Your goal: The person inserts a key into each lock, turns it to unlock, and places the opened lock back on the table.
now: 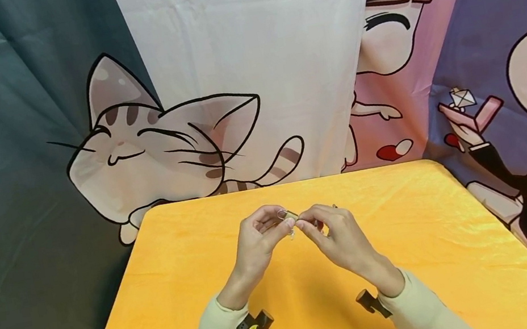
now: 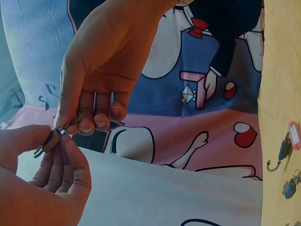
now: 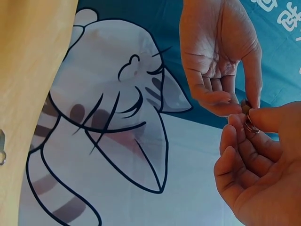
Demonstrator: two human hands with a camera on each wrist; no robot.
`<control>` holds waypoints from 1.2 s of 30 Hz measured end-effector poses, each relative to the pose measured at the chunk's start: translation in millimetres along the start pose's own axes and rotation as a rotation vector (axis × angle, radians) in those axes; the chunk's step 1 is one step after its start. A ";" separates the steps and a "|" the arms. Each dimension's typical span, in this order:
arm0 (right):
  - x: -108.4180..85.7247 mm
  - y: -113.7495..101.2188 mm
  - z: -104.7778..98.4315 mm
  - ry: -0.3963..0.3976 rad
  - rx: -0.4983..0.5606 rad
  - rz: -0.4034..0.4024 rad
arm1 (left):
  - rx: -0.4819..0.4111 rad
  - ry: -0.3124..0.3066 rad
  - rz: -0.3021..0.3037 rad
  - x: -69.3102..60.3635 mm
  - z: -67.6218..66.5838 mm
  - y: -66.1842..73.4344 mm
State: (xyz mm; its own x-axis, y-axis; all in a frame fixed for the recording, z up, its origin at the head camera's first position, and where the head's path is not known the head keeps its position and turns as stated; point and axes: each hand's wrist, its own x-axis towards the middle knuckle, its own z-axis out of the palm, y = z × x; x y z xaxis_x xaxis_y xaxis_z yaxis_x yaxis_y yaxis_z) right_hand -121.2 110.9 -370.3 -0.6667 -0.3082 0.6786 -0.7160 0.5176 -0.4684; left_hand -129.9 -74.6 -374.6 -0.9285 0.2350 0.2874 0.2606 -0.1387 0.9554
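Note:
Above the table my left hand (image 1: 253,243) pinches a small brass padlock (image 1: 290,216) between thumb and fingers. Its thin shackle (image 2: 38,151) points away from the right hand in the left wrist view. My right hand (image 1: 339,233) meets it from the other side, its thumb and forefinger pinching what looks like a key at the padlock's end. Metal rings (image 3: 251,126) hang at those fingertips in the right wrist view. Fingers cover most of the key, so I cannot tell how far it is inside the padlock.
On the yellow-covered table (image 1: 182,269) in the left wrist view lie a red-framed tag (image 2: 295,135), a dark blue piece with a metal hook (image 2: 284,149) and a blue item with metal rings (image 2: 289,189). A cartoon-printed curtain (image 1: 245,46) hangs behind the table.

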 end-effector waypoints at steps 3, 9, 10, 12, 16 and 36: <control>-0.7 0.2 -0.8 -0.002 -0.002 0.006 | 0.010 0.002 0.003 0.4 0.2 0.4; -1.9 3.2 0.1 0.007 0.022 -0.015 | 0.030 -0.005 0.009 -0.1 0.4 1.9; -1.9 4.2 0.5 0.007 0.034 -0.015 | 0.035 -0.007 0.012 -0.3 0.4 2.0; -1.9 5.7 0.9 0.004 0.063 -0.011 | 0.044 -0.011 0.019 -0.3 0.2 1.8; -1.7 6.3 0.5 -0.016 0.115 0.022 | 0.060 -0.017 0.037 -0.1 -0.3 1.5; -1.8 5.3 -1.0 -0.147 0.297 0.244 | 0.062 -0.031 0.049 -0.6 -1.1 1.2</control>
State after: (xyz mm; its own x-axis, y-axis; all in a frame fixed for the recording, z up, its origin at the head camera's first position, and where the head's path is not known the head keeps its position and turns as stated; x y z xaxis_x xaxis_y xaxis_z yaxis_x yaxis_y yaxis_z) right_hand -123.6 115.0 -373.4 -0.8312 -0.3266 0.4499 -0.5478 0.3434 -0.7629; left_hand -129.3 -76.0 -373.7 -0.9060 0.2594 0.3346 0.3220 -0.0908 0.9424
